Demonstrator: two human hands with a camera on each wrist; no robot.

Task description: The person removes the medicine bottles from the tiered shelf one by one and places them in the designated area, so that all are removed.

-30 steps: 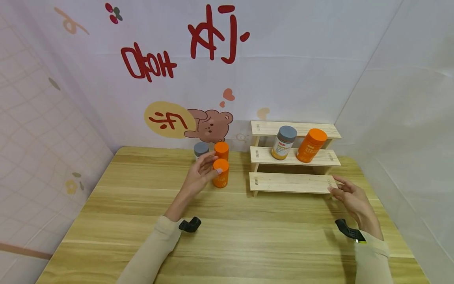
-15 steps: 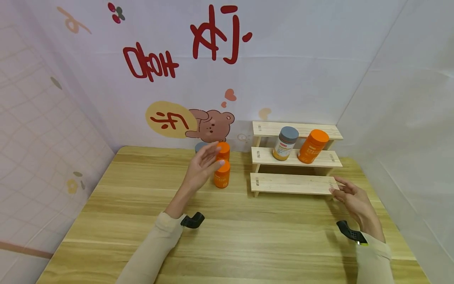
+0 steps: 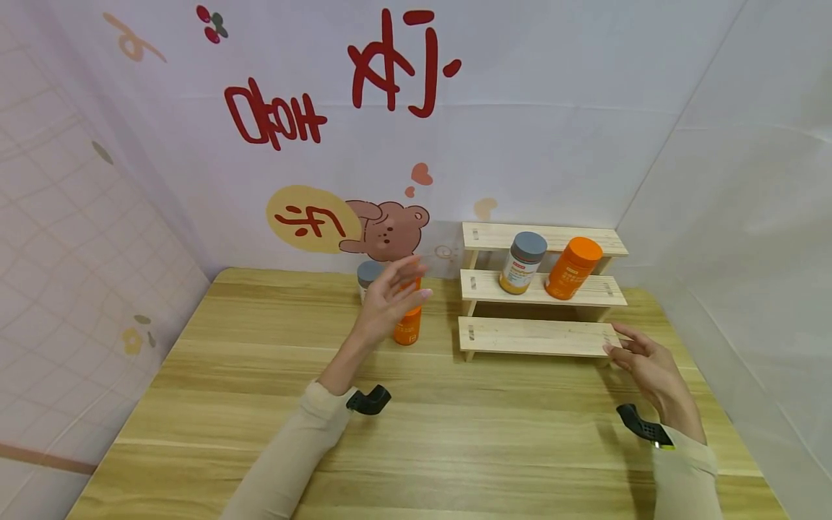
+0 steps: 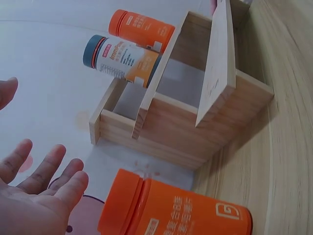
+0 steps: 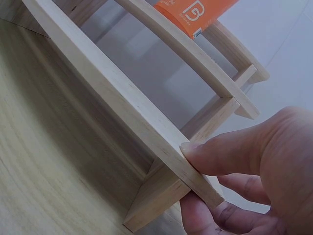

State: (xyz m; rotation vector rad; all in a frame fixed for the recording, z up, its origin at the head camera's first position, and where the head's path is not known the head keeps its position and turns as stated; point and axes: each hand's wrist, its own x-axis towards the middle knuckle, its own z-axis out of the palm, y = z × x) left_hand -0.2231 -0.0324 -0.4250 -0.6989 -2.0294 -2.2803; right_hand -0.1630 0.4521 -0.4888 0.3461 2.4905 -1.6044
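In the head view my left hand (image 3: 385, 307) hovers over the front orange bottle (image 3: 407, 332), its fingers spread and holding nothing. The left wrist view shows that orange bottle (image 4: 195, 208) upright on the table beside the hand. Mostly hidden behind the hand stands a second orange bottle; to its left is a grey-lidded bottle (image 3: 369, 273). My right hand (image 3: 656, 375) pinches the right end of the lowest board of a three-tier wooden shelf (image 3: 539, 336). In the right wrist view the thumb (image 5: 215, 154) lies on top of the board, fingers beneath.
On the shelf's middle tier stand a grey-lidded bottle (image 3: 522, 263) and an orange bottle (image 3: 573, 269), side by side. A white printed sheet (image 3: 552, 108) hangs behind the wooden table (image 3: 455, 448), with more white sheeting at both sides.
My left hand has let go of the bottles at the back, lifted off them and drifted right over the front orange one. My right hand keeps its place on the shelf.
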